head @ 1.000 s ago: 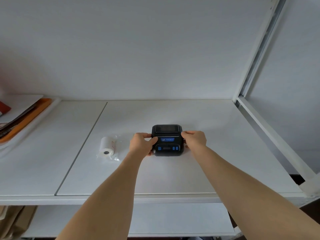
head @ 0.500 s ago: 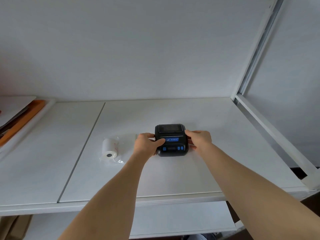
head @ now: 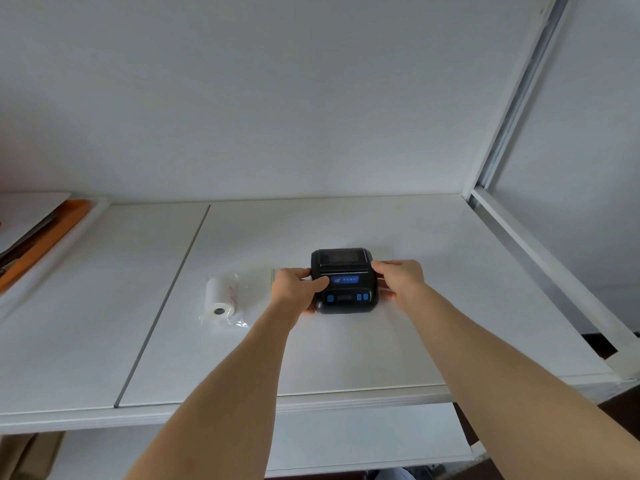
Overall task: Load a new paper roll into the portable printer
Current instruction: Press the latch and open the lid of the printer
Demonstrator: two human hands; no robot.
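Observation:
A small black portable printer [head: 343,271] with blue buttons and a blue label sits on the white shelf [head: 346,358], its lid closed. My left hand [head: 294,289] grips its left side, thumb resting on the top near the label. My right hand [head: 398,277] holds its right side, fingers along the edge. A white paper roll [head: 220,297] lies on its side in clear plastic wrap, to the left of the printer and apart from both hands.
An orange tray [head: 45,237] with papers sits at the far left of the shelf. A white metal frame rail [head: 540,258] runs along the right edge. A seam [head: 166,299] divides the shelf boards. A lower shelf shows below.
My view has drifted slightly left and closer. Both hands stay on the printer's sides; my left thumb has slid further onto the printer's top.

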